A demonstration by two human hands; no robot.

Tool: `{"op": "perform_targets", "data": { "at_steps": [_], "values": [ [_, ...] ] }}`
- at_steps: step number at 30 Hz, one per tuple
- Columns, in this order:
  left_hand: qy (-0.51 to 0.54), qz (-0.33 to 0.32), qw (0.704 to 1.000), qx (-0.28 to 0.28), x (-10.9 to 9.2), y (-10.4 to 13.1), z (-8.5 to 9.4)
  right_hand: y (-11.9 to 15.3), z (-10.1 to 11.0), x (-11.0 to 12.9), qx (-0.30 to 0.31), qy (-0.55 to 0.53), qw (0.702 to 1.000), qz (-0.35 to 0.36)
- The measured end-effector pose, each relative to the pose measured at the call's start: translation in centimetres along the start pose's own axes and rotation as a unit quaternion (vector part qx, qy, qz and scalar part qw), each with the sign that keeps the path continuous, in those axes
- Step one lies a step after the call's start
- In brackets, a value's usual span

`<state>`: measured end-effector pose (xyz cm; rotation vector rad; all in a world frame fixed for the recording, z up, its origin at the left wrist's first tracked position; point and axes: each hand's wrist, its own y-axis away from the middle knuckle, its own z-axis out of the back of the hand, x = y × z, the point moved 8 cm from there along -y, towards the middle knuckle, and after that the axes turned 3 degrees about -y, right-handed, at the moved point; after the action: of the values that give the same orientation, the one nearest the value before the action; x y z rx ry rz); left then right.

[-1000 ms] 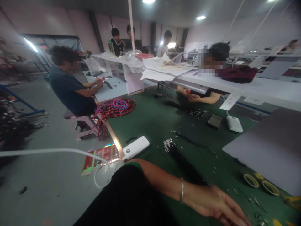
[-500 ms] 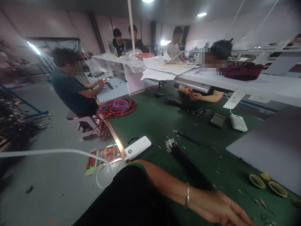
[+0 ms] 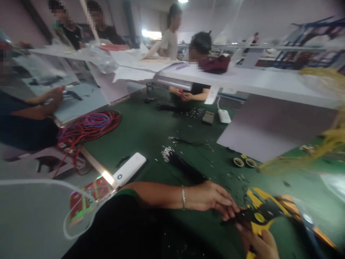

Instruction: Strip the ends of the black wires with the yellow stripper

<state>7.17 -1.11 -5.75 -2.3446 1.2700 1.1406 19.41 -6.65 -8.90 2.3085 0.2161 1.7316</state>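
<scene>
Green worktop (image 3: 145, 126) stretches away beyond my left hand (image 3: 212, 197), and a raised white shelf (image 3: 269, 82) crosses its far side, presumably so that papers (image 3: 132, 73) can lie up off the wires. My right hand (image 3: 261, 246) grips the yellow-handled tool (image 3: 259, 217) low down, fingers round a handle, likely for a firm hold. The tool lies right between my two hands, its black head aimed at my left fingertips. Those are bent together at its nose, probably to steady something small, but I cannot tell whether they pinch a wire or merely touch the tool.

Just past my left hand lies a bundle of black wires (image 3: 188, 169), silver ends gathered and facing away, perhaps so they stay even and easy to reach. Two rolls of tape (image 3: 238, 166) sit beyond the tool, apart from the bundle. Farther left of that hand, a white power bank (image 3: 132, 167) rests near the edge, seemingly so the white cable (image 3: 40, 181) hangs clear of my work.
</scene>
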Motion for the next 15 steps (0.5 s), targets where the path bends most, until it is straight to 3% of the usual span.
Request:
{"op": "perform_targets", "data": {
  "at_steps": [2,7,15],
  "values": [
    [-0.004,0.008,1.000,-0.010,-1.0,0.5,-0.4,-0.3,-0.5,0.3,-0.017,-0.034,0.999,-0.005],
    [-0.031,0.002,0.997,-0.070,-2.8,0.8,-0.6,-0.2,-2.8,2.8,0.025,-0.059,0.998,0.022],
    [-0.228,0.014,0.969,-0.089,-3.6,0.5,-0.7,-0.5,-3.6,3.0,0.087,-0.095,0.992,0.013]
  ]
}}
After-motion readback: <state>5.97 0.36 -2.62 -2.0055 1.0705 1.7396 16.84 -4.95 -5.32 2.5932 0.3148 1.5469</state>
